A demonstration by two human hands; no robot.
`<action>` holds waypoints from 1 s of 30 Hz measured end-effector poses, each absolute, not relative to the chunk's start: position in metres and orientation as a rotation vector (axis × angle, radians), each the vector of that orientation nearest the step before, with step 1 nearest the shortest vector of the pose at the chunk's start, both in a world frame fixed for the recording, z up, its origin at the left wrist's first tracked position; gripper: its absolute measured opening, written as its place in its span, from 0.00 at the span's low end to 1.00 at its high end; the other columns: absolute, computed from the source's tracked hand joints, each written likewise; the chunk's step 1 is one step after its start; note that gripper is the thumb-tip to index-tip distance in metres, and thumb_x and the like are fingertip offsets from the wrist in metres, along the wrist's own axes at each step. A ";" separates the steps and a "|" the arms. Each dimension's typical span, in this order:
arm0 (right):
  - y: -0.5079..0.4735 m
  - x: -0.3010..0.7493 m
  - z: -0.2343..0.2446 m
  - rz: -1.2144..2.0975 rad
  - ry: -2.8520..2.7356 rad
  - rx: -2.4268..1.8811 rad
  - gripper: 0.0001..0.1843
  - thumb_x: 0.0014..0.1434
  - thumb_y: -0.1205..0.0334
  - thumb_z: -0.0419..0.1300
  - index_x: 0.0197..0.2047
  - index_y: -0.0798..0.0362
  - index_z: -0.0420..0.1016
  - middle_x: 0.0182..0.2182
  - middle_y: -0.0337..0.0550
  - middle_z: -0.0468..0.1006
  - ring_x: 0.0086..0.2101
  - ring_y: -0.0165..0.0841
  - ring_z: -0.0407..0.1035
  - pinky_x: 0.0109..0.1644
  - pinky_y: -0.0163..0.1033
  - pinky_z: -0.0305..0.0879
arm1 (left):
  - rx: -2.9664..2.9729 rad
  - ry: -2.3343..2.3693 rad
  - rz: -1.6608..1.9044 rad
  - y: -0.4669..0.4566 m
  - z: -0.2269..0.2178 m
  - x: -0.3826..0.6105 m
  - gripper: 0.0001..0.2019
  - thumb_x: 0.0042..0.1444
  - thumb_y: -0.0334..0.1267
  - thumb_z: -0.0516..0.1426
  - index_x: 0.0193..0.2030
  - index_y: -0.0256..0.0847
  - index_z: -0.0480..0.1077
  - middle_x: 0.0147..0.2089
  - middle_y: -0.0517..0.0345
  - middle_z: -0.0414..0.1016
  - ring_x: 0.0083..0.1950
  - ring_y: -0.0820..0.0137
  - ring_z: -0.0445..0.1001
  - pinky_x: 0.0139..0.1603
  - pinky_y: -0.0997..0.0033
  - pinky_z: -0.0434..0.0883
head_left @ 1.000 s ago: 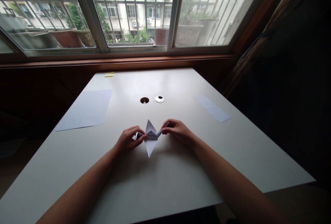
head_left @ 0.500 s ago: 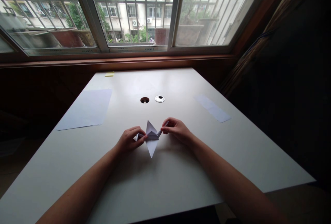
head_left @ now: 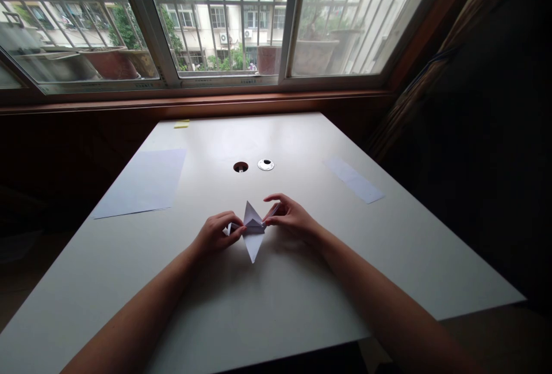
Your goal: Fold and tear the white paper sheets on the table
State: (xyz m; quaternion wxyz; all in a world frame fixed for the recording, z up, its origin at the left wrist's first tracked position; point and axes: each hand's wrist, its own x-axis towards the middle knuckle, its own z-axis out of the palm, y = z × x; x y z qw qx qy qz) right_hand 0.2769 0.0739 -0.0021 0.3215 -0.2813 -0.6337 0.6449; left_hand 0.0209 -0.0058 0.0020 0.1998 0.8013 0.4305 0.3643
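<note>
A white origami crane (head_left: 253,241) of folded paper is held between my hands, low over the middle of the white table (head_left: 276,305). Its two wings point away from me and toward me. My left hand (head_left: 221,230) pinches the crane's left side by the body, with a folded point showing between the fingers. On the other side, my right hand (head_left: 290,216) has thumb and fingers closed on the slim right-hand point, close to the body. The index finger of that hand is lifted off. Part of this point is hidden by the fingers.
Flat sheets of white paper (head_left: 142,181) lie on the left and a paper strip (head_left: 354,179) on the right. Beyond the crane are a round cable hole (head_left: 240,167) and its metal cover (head_left: 265,164). A yellow slip (head_left: 181,123) lies near the far edge, below the barred window.
My right hand's grip has shifted along the right-hand point toward the crane's body, and its index finger has lifted. My left hand and the crane's wings stay nearly where they were.
</note>
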 end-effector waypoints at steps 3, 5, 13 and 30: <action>0.073 0.277 0.000 1.704 -1.658 -0.803 0.30 0.47 0.55 0.75 0.50 0.52 0.71 0.29 0.43 0.83 0.31 0.37 0.77 0.39 0.42 0.72 | 2.229 1.199 1.012 -0.006 0.004 0.022 0.07 0.64 0.39 0.57 0.37 0.39 0.72 0.32 0.56 0.73 0.31 0.73 0.69 0.30 0.77 0.65; 0.073 0.277 0.002 1.723 -1.652 -0.838 0.30 0.46 0.54 0.75 0.50 0.53 0.72 0.28 0.44 0.83 0.30 0.36 0.77 0.36 0.40 0.71 | 2.222 1.199 1.015 -0.006 0.004 0.022 0.07 0.63 0.39 0.57 0.37 0.39 0.72 0.32 0.56 0.73 0.31 0.74 0.69 0.29 0.78 0.64; 0.074 0.279 0.007 1.742 -1.581 -0.859 0.26 0.49 0.52 0.73 0.47 0.54 0.71 0.29 0.45 0.83 0.30 0.36 0.77 0.34 0.38 0.70 | 2.050 1.231 1.002 -0.005 0.007 0.021 0.10 0.63 0.42 0.58 0.36 0.38 0.73 0.30 0.56 0.74 0.29 0.73 0.71 0.27 0.78 0.65; 0.073 0.282 0.014 1.775 -1.550 -0.810 0.13 0.56 0.54 0.67 0.35 0.56 0.77 0.27 0.43 0.80 0.29 0.31 0.72 0.36 0.37 0.66 | 1.928 1.230 0.860 -0.005 0.014 0.024 0.11 0.62 0.44 0.59 0.34 0.38 0.74 0.27 0.61 0.75 0.26 0.75 0.72 0.30 0.78 0.66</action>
